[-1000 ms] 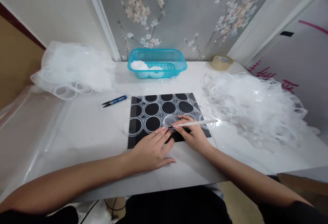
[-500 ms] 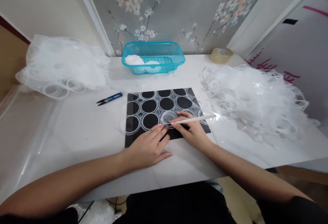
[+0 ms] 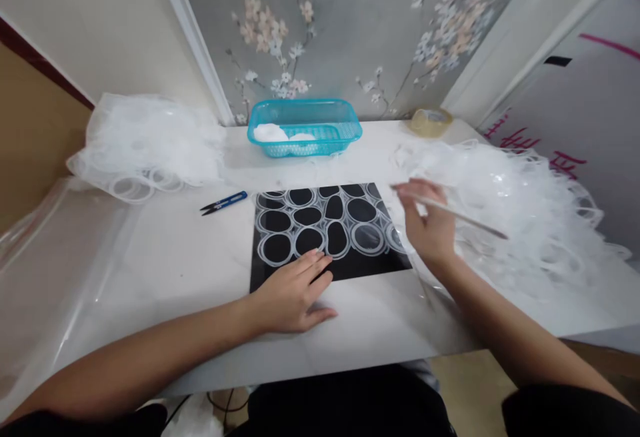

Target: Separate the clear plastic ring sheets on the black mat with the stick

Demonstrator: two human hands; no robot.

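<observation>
A translucent white sheet with rows of ringed round holes (image 3: pixel 325 236) lies over a black mat (image 3: pixel 360 267). Some holes are stretched into ovals. One ring towards the front right still shows a cloudy disc (image 3: pixel 368 238) inside. My left hand (image 3: pixel 295 290) rests flat with fingers stretched out, its fingertips on the sheet's front edge. My right hand (image 3: pixel 427 220) is raised to the right of the mat, gripping a slim pale stick (image 3: pixel 475 224). Motion blurs it, and I cannot tell whether anything else is pinched in its fingers.
A turquoise basket (image 3: pixel 305 147) holding white pieces stands against the wall, with a tape roll (image 3: pixel 430 122) further right. Blue thread snips (image 3: pixel 223 203) lie left of the mat. Piles of holed white sheets flank it: left pile (image 3: pixel 150 144), right pile (image 3: pixel 510 204).
My right hand has lifted from the sheet and moved right with the stick. The cloudy disc by my left fingertips is gone from its ring, and nearby holes are distorted. My left hand stays put.
</observation>
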